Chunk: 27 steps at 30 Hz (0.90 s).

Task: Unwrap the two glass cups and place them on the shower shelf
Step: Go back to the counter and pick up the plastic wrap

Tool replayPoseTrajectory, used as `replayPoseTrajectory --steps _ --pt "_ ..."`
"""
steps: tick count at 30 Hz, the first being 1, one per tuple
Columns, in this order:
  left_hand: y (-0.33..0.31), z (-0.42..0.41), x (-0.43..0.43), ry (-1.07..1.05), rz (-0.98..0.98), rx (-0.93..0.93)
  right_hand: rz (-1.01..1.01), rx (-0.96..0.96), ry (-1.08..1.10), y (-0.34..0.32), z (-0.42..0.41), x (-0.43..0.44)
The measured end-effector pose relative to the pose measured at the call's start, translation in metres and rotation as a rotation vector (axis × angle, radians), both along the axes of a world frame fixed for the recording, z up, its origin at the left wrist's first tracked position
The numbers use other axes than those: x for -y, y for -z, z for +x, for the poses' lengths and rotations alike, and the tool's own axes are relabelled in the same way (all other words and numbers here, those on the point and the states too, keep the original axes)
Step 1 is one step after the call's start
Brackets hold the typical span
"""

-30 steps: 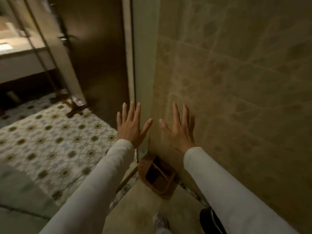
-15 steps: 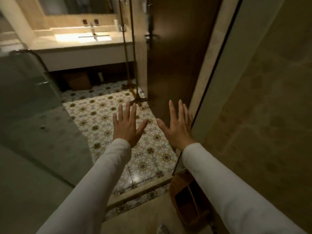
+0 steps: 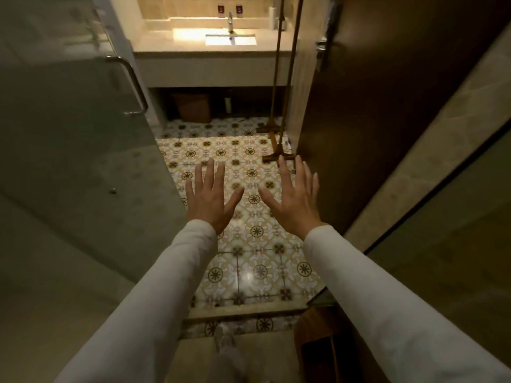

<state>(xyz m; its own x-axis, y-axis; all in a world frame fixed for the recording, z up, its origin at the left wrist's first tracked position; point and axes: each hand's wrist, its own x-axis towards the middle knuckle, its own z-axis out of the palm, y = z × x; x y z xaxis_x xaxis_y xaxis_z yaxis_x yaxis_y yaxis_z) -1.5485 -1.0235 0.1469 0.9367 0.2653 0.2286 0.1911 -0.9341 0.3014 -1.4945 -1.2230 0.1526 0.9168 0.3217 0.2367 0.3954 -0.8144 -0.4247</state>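
Both my hands are stretched out in front of me, palms down, fingers spread, holding nothing. My left hand (image 3: 210, 197) and my right hand (image 3: 294, 200) hover side by side above the patterned tile floor (image 3: 249, 272), in white sleeves. No glass cups, wrapping or shower shelf show in the head view.
An open glass shower door (image 3: 83, 161) with a metal handle (image 3: 132, 81) stands at the left. A dark wooden door (image 3: 373, 106) and a stone wall are at the right. A lit vanity with a sink (image 3: 231, 40) lies ahead. A brown wooden stool (image 3: 315, 346) sits low right by the threshold.
My view has swung left, from the stone wall to the doorway, floor and sink. Both hands stay open and spread in front of me.
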Motion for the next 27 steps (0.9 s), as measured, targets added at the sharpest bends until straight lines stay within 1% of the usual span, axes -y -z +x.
replayPoseTrajectory --steps 7,15,21,27 --pt "0.005 0.069 -0.062 -0.050 -0.015 -0.033 0.006 -0.047 -0.036 0.006 0.073 -0.063" --pt "0.006 0.147 -0.124 -0.041 -0.037 -0.038 0.018 -0.018 -0.041 -0.004 0.155 -0.136" --pt "0.007 0.202 -0.149 -0.026 -0.052 -0.038 -0.002 0.000 -0.026 -0.008 0.207 -0.155" --pt "0.006 0.263 -0.145 -0.012 -0.060 -0.047 0.004 -0.029 -0.022 -0.005 0.276 -0.157"
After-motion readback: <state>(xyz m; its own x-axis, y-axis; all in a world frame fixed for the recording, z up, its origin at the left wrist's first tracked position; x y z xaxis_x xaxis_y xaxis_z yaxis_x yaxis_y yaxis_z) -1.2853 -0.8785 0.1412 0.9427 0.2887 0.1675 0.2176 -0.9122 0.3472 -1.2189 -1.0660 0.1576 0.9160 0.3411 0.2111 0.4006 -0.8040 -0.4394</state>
